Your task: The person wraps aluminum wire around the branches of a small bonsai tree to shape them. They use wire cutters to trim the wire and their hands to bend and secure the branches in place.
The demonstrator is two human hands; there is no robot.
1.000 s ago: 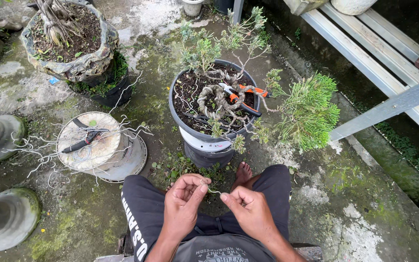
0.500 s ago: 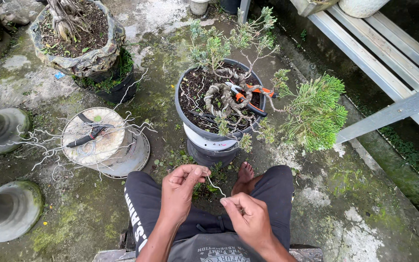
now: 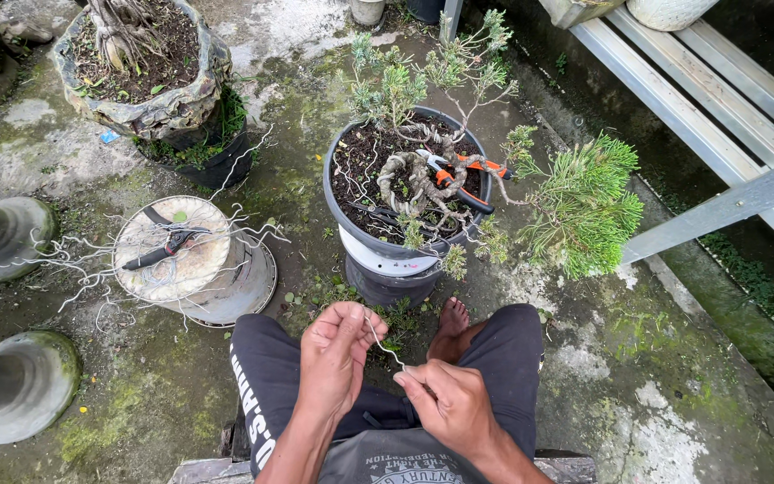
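Observation:
My left hand [image 3: 338, 357] and my right hand [image 3: 450, 403] both pinch a thin, pale, bent wire [image 3: 382, 342] above my lap. I sit with dark trousers on and a bare foot [image 3: 450, 323] on the ground. In front of me stands a dark pot [image 3: 405, 193] with a twisted bonsai tree [image 3: 423, 179] with green needle foliage [image 3: 580, 206]. Orange-handled pliers [image 3: 459, 170] lie across the pot's soil.
To the left, an upturned round pot [image 3: 192, 264] carries black-handled cutters [image 3: 165, 248] amid several loose pale wires. A second potted tree [image 3: 141, 63] stands at top left. Two grey posts with round bases [image 3: 11, 237] are at far left. A metal bench frame [image 3: 718, 116] runs along the right.
My hands have drawn slightly apart along the wire, the right hand lower and nearer me. The view has shifted a little.

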